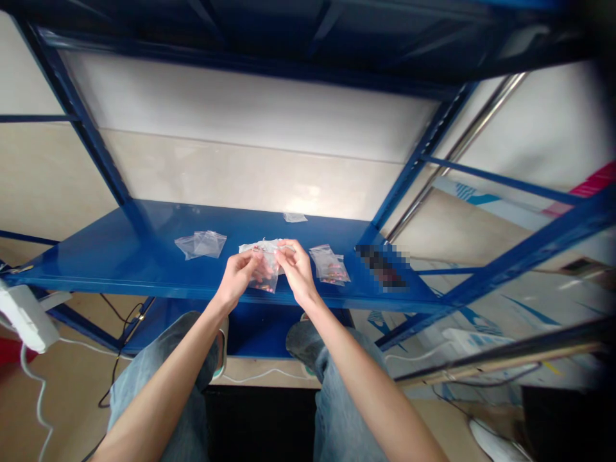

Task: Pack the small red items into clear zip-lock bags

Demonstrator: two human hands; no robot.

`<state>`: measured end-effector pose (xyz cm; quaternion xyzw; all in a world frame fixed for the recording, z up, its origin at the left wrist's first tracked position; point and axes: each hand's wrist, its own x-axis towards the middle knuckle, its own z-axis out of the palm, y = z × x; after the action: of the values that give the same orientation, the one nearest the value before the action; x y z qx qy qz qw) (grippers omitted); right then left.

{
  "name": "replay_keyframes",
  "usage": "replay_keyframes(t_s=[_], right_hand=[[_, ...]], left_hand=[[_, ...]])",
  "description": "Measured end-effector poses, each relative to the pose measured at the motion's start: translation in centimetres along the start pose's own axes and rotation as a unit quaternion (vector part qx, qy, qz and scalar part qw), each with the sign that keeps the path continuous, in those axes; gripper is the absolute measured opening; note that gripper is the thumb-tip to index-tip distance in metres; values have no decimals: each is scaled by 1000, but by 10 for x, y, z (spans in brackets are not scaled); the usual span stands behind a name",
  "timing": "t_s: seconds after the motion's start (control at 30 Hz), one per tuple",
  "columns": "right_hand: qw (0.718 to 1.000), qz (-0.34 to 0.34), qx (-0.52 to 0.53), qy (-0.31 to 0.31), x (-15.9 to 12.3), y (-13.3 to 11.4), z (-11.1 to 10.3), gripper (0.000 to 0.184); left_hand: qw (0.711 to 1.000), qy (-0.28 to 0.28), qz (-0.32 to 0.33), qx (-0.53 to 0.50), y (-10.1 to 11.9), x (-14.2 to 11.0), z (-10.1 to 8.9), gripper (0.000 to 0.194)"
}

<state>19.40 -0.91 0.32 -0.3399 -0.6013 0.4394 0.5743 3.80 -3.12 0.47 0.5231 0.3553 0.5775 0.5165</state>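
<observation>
Between my two hands is a small clear zip bag (265, 277) with little reddish and gold pieces at its bottom, too small to name. My left hand (239, 274) pinches the bag's upper left side. At its upper right, the fingers of my right hand (295, 266) are closed on the same bag. Behind it, partly covered by my hands, lies a whitish sheet or bag (248, 247) with a few small reddish bits on it. Just right of my right hand, filled zip bags (330, 264) lie overlapping, with similar small pieces inside.
Flat clear bags (201, 244) lie to the left on the blue shelf (144, 256). Another small clear bag (294, 217) is near the back edge. A dark pixelated object (382, 266) rests at right. Blue uprights and an upper shelf (250, 64) frame the space. A white power strip (29, 314) hangs at left.
</observation>
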Motion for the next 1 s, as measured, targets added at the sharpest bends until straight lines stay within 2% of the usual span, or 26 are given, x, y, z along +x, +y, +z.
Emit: replay_keyframes(t_s=[0.13, 0.37, 0.5, 0.57, 0.67, 0.73, 0.83, 0.93, 1.0], right_hand=[[998, 44, 39, 9, -7, 4, 9, 37], [997, 24, 55, 41, -9, 0, 13, 38], [995, 35, 68, 61, -8, 0, 15, 35], [995, 43, 73, 42, -9, 0, 15, 32], [995, 61, 85, 1, -12, -1, 15, 30], [993, 75, 94, -7, -14, -3, 15, 32], [993, 77, 87, -3, -15, -7, 14, 35], [994, 74, 80, 2, -12, -8, 15, 35], [993, 77, 86, -15, -10, -8, 14, 34]], left_hand=[[999, 38, 20, -32, -1, -2, 2, 34], [996, 66, -8, -68, -7, -1, 2, 29], [996, 76, 12, -54, -7, 0, 2, 34], [995, 85, 33, -34, -6, 0, 3, 35], [996, 63, 60, 4, -6, -2, 6, 34], [996, 49, 72, 16, -7, -3, 9, 35], [994, 58, 89, 41, -9, -4, 11, 36], [991, 73, 96, 64, -8, -3, 8, 38], [991, 64, 95, 71, -7, -2, 3, 37]])
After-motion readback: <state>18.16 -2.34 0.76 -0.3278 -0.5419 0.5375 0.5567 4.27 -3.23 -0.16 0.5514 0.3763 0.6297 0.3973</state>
